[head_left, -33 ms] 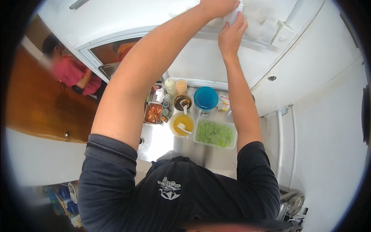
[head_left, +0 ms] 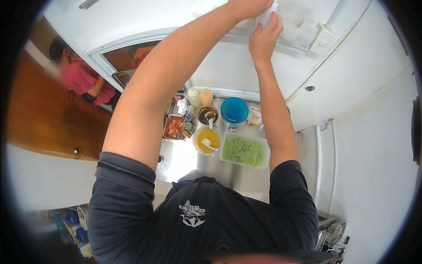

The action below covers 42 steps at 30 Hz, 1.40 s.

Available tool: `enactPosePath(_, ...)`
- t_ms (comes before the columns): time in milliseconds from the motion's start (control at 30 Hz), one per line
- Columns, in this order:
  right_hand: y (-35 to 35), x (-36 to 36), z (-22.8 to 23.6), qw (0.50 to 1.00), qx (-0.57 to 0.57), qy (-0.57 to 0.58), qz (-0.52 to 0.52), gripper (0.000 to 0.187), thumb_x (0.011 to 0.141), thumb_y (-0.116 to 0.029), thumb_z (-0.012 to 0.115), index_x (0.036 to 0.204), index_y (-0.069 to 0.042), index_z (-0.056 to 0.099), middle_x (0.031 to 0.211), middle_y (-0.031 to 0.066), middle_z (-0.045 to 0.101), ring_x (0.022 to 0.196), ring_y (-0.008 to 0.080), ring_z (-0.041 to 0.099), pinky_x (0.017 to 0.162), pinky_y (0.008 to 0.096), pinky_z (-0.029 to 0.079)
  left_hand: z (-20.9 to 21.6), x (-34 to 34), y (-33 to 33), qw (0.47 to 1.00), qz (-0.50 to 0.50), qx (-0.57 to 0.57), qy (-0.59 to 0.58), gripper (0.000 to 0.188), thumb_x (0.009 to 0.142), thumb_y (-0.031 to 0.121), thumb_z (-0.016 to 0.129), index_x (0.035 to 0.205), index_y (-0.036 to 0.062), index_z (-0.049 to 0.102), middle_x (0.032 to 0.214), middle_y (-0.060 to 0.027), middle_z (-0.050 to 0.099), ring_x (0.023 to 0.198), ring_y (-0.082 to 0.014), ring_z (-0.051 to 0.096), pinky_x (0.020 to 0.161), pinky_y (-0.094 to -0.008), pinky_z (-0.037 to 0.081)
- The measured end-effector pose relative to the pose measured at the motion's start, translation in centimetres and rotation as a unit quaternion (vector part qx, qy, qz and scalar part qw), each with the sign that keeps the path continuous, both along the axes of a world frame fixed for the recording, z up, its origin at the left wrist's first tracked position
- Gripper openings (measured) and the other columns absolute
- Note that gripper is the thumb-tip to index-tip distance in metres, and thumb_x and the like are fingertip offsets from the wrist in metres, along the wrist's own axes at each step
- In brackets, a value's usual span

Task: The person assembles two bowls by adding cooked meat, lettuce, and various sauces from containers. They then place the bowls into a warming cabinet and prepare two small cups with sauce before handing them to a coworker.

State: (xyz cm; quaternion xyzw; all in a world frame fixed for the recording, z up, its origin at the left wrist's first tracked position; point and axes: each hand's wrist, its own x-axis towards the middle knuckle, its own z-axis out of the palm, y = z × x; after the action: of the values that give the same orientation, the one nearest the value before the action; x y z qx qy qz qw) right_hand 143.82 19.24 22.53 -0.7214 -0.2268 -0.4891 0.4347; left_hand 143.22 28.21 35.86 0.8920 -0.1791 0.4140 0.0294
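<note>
Both my arms reach up to the far edge of the view, to a stack of white plastic cups (head_left: pixel 265 18). My right hand (head_left: pixel 265 40) is closed around the lower part of the stack, its thumb on one side and its fingers on the other. My left hand (head_left: pixel 249 7) is at the stack's upper end, fingers bent against the rims; the picture's top edge cuts it off in part. Right of my hands, more clear plastic cups (head_left: pixel 304 34) lie stacked on a ledge beside a white switch box (head_left: pixel 323 39).
Below my arms, a steel counter (head_left: pixel 178 160) holds a tub of yellow liquid (head_left: pixel 213 135), a bowl of dark sauce (head_left: pixel 205 115), a blue-lidded container (head_left: pixel 234 111), a box of green leaves (head_left: pixel 245 152), squeeze bottles (head_left: pixel 206 97) and a red-food tray (head_left: pixel 174 127). A person (head_left: pixel 83 79) stands at left.
My right hand has shifted slightly up along the cups, and the ridged rims at the stack's upper end show more. The person at left has moved a little.
</note>
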Motion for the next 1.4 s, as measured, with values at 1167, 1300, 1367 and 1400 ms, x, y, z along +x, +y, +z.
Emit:
enactPosePath(1167,10.8,-40.5,-26.3,0.869,-0.124,0.42,0.23,0.018,0.093,-0.001,0.056,0.109,0.0,0.064,0.087,0.0114,0.064,0.077,0.0192,0.062,0.071,0.0295,0.05,-20.3,-33.5,64.9,0.86,0.427,0.201,0.194,0.023,0.083,0.02,0.059,0.102,0.0078,0.064,0.106,-0.0141,0.06,0.106,-0.031,0.056,0.088,-0.0456,0.047)
enactPosePath(1300,18.6,-45.0,-27.4,0.887,-0.028,0.454,0.076,0.017,0.096,-0.006,0.056,0.11,-0.001,0.064,0.087,0.0076,0.063,0.077,0.0144,0.06,0.069,0.0266,0.049,-23.5,-24.5,73.8,0.853,0.353,0.275,0.268,0.029,0.082,0.022,0.059,0.107,0.0084,0.066,0.115,-0.0136,0.061,0.108,-0.0295,0.057,0.092,-0.0463,0.044)
enactPosePath(1367,21.9,-48.9,-27.1,0.856,0.113,0.505,0.005,0.017,0.097,-0.01,0.056,0.111,-0.002,0.063,0.088,0.0055,0.063,0.077,0.0116,0.06,0.067,0.0247,0.048,-25.0,-22.2,76.3,0.839,0.324,0.32,0.298,0.031,0.083,0.021,0.059,0.11,0.008,0.067,0.118,-0.0121,0.062,0.111,-0.0283,0.055,0.095,-0.0447,0.043)
enactPosePath(1400,23.6,-50.8,-26.9,0.847,0.12,0.518,-0.01,0.018,0.098,-0.011,0.056,0.111,-0.002,0.063,0.088,0.0048,0.063,0.077,0.0107,0.059,0.067,0.0239,0.048,-25.6,-22.0,77.1,0.83,0.307,0.352,0.304,0.03,0.085,0.021,0.059,0.111,0.0076,0.068,0.118,-0.0104,0.062,0.114,-0.0271,0.054,0.097,-0.0426,0.042)
